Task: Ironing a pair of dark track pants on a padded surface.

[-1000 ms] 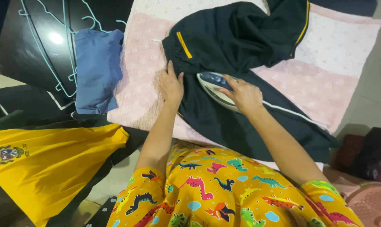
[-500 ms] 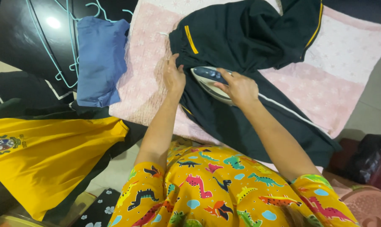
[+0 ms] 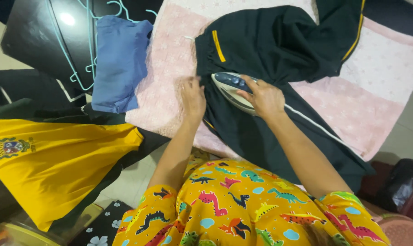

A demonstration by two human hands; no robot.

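A dark green garment (image 3: 270, 50) with yellow trim lies spread over a pink patterned blanket (image 3: 170, 68). My right hand (image 3: 263, 96) grips the handle of a blue and white clothes iron (image 3: 229, 89) that rests flat on the garment. My left hand (image 3: 193, 98) lies palm down at the garment's left edge, just left of the iron's tip, fingers together pressing the cloth.
A folded blue garment (image 3: 119, 61) lies left of the blanket, beside teal wire hangers (image 3: 78, 54) on a shiny black surface. A yellow shirt (image 3: 56, 164) with a crest lies at lower left. A dark bag (image 3: 405, 187) sits at lower right.
The iron has stayed near the garment's left side. My left hand slid slightly down along the garment's edge. The view shifted a little.
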